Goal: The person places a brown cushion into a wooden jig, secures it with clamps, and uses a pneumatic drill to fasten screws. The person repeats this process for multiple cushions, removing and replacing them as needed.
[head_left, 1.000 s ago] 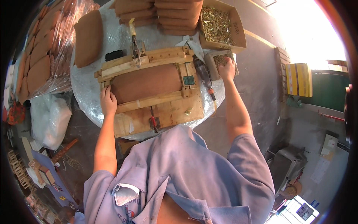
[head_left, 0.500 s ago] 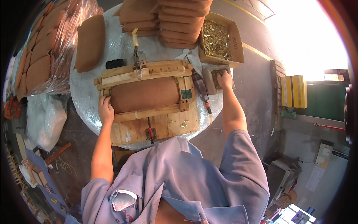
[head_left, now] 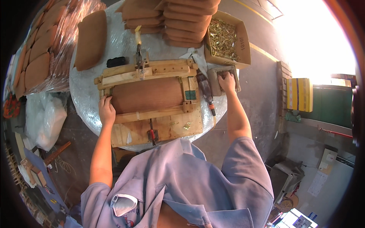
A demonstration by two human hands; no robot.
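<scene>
My left hand point(head_left: 107, 109) rests at the left side of a wooden clamping frame point(head_left: 163, 112), its fingers bent together at the left rail. What they pinch, if anything, is too small to tell. Inside the frame lies a brown upholstered panel point(head_left: 148, 95). A toggle clamp point(head_left: 140, 60) with a yellowish handle stands at the frame's far side, and a red-handled clamp point(head_left: 153, 135) at its near side. My right hand point(head_left: 228, 83) dips into a small shallow tray point(head_left: 215, 88), fingers curled downward; their tips are hidden. Between tray and frame lies a dark power screwdriver point(head_left: 204, 88).
A cardboard box point(head_left: 243, 41) of brass-coloured fittings stands beyond the tray. Brown cushions point(head_left: 186, 22) are stacked at the far side; a single cushion point(head_left: 91, 40) lies left of them. Several loose fittings point(head_left: 188, 125) rest on the wooden base. A black object point(head_left: 116, 62) sits behind the frame.
My right hand has shifted slightly within the tray, its fingers drawn closer together. My left hand stays at the frame's left side. The whole view has shifted a little.
</scene>
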